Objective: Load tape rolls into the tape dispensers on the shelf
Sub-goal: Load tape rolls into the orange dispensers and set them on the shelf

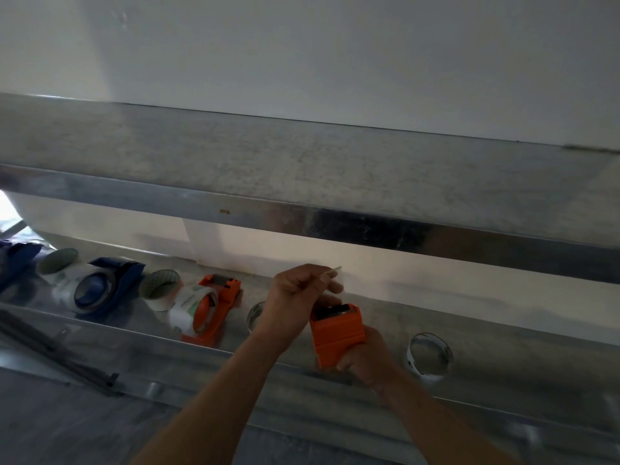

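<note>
Right hand (pixel 365 355): grips orange dispenser (pixel 337 333) just above shelf (pixel 503 350).
Left hand (pixel 302 286): fingers (pixel 323 280) pinch tape end (pixel 333 270) above dispenser.
Risk: weak pinch lets tape end slip, sticking to itself.

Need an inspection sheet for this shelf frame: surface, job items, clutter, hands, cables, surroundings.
Surface: lower metal shelf, scuffed, carrying the tape gear.
Job's things: blue dispenser and shelf orange dispenser, each with a roll fitted; held orange dispenser; loose rolls at left, middle and right; another is partly hidden behind the left arm.
Clutter: blue packet far left; dark bars lower left.
Grippers: left hand pinches a tape end; right hand grips the held orange dispenser.
Cables: nothing seen.
Surroundings: upper metal shelf, white wall.
</note>
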`<state>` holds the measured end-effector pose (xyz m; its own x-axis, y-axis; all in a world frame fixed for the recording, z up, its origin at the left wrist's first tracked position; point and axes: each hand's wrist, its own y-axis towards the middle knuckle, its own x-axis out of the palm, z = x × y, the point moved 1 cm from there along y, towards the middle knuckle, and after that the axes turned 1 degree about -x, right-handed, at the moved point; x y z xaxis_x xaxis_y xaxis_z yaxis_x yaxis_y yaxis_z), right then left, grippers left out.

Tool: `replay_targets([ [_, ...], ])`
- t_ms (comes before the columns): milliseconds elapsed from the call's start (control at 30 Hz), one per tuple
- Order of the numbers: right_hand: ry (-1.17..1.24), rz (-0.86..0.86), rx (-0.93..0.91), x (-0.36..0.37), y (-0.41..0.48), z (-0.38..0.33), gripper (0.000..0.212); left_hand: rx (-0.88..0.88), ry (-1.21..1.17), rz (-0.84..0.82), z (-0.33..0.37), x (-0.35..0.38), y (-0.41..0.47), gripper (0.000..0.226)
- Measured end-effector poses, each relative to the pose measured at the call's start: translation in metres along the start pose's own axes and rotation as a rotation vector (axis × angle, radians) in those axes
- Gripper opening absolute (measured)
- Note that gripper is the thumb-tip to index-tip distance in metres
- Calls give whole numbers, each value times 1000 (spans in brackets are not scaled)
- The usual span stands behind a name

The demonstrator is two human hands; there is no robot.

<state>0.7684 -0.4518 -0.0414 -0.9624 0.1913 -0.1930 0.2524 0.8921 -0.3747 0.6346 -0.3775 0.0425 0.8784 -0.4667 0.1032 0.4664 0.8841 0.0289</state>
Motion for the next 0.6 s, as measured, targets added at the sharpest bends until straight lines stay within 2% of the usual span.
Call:
replay_targets([
  [333, -39, -6, 42, -1, -3, -8, 31, 65, 73, -6, 1, 2, 0, 18],
  [600, -47, 21, 133, 2, -2, -8, 30, 169, 172, -46, -10, 0, 3, 35],
])
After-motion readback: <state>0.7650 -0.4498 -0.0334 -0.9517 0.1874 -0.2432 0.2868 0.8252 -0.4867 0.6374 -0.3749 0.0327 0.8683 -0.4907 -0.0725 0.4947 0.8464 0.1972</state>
